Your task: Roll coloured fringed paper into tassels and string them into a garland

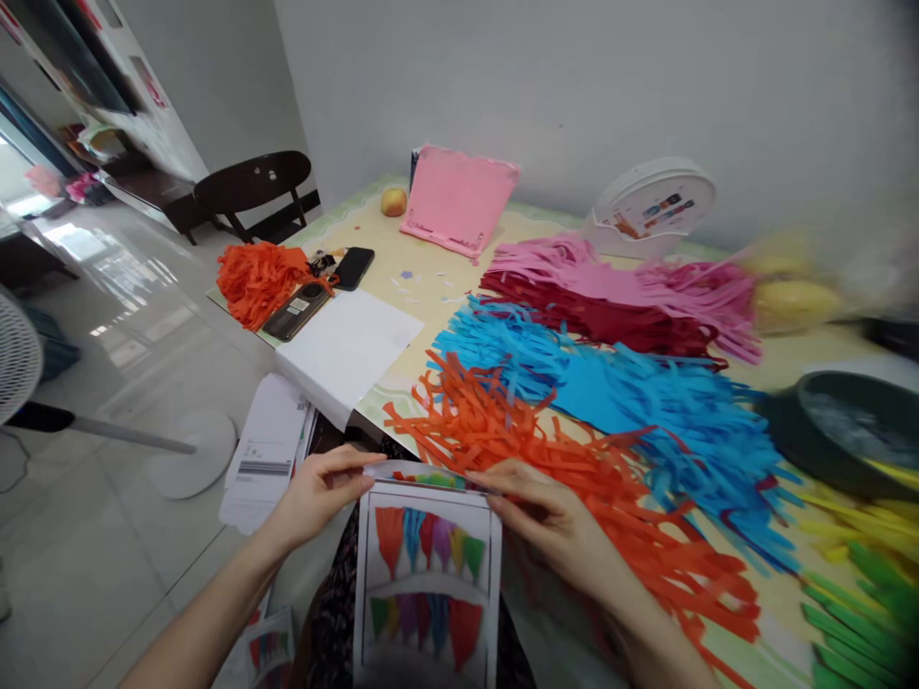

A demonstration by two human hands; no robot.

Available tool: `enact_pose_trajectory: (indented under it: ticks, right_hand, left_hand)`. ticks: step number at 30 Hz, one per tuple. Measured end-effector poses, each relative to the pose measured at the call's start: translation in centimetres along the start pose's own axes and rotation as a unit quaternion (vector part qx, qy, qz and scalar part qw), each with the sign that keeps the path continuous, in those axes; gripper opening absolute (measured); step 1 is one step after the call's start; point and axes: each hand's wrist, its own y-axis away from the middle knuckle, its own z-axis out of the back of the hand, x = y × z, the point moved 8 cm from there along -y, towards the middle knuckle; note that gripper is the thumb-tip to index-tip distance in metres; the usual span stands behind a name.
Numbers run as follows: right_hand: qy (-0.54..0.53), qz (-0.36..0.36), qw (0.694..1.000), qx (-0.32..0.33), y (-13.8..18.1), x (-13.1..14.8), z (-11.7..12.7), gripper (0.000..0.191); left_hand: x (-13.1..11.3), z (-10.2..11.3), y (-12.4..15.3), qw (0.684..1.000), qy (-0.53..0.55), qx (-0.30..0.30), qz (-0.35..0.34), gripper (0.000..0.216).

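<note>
A white printed card with pictures of colourful tassel garlands stands upright over my lap. My left hand pinches its upper left corner between thumb and fingers. At the upper right corner, my right hand grips the same card. The card's top part folds back along a crease, and a strip of another colourful picture shows there. Just past my right hand, orange fringed tissue paper lies on the table beside blue fringed tissue paper.
Pink fringed paper and a dark green bowl are on the table. A white box, two phones and an orange tissue bundle sit at its left end. White flattened cartons lie below, near a fan.
</note>
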Motion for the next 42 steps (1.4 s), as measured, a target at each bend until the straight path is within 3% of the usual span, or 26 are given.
enact_pose_trajectory:
  ticks: [2,5,11,15,21,26,30,37,42]
  right_hand:
    - [0.006,0.01,1.0,0.008,0.0,0.2,-0.2,0.027]
    - [-0.001,-0.053,0.998,0.023,-0.3,-0.7,-0.5,0.031]
    - [-0.146,-0.142,0.976,0.077,-1.2,-1.9,-1.9,0.046]
    - [-0.166,-0.165,0.97,0.069,-1.0,-2.4,-2.1,0.05]
    - [-0.101,-0.121,0.986,0.06,-0.4,-2.0,-1.5,0.039]
    - [-0.166,-0.125,0.971,0.122,0.1,-2.1,-2.0,0.049]
    - [-0.132,-0.121,0.977,0.113,-0.1,-2.2,-1.8,0.043]
    - [-0.027,0.033,0.99,0.135,-0.3,0.9,-0.8,0.034]
    - [-0.024,0.051,0.983,0.175,0.0,1.5,-1.3,0.034]
  left_hand:
    - [-0.5,0.0,0.1,0.999,-0.047,-0.01,-0.023,0.028]
    - [-0.7,-0.1,-0.1,0.996,-0.085,-0.01,-0.023,0.031]
    - [-0.5,-1.6,-1.8,0.994,-0.04,0.096,0.027,0.036]
    - [-0.3,-2.0,-2.1,0.993,-0.046,0.11,0.022,0.035]
    - [-0.2,-2.3,-1.5,0.991,-0.062,0.118,-0.028,0.034]
    - [-0.8,-2.4,-1.3,0.985,-0.091,0.139,-0.05,0.035]
    - [-1.2,-3.0,-1.1,0.979,-0.096,0.169,-0.062,0.036]
    - [-1.7,-3.5,-0.8,0.961,-0.147,0.204,-0.112,0.033]
    - [-2.3,-3.6,-0.6,0.955,-0.165,0.2,-0.146,0.032]
